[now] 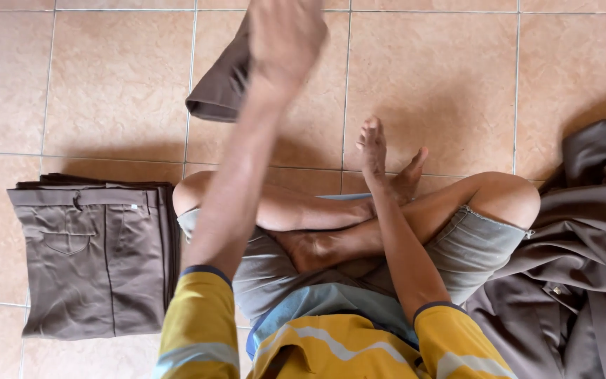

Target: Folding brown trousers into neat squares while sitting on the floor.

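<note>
I sit cross-legged on a tiled floor. My left hand (285,35) is raised in front of me, blurred with motion, and grips a brown garment (220,84) that hangs from it above the tiles. My right hand (373,144) reaches forward over my crossed legs, seen edge-on with straight fingers, and holds nothing. A foot lies just right of it.
Folded brown trousers (92,253) lie stacked on the floor at my left. A loose heap of brown clothes (590,245) lies against my right knee. Beige floor tiles (457,77) stretch ahead.
</note>
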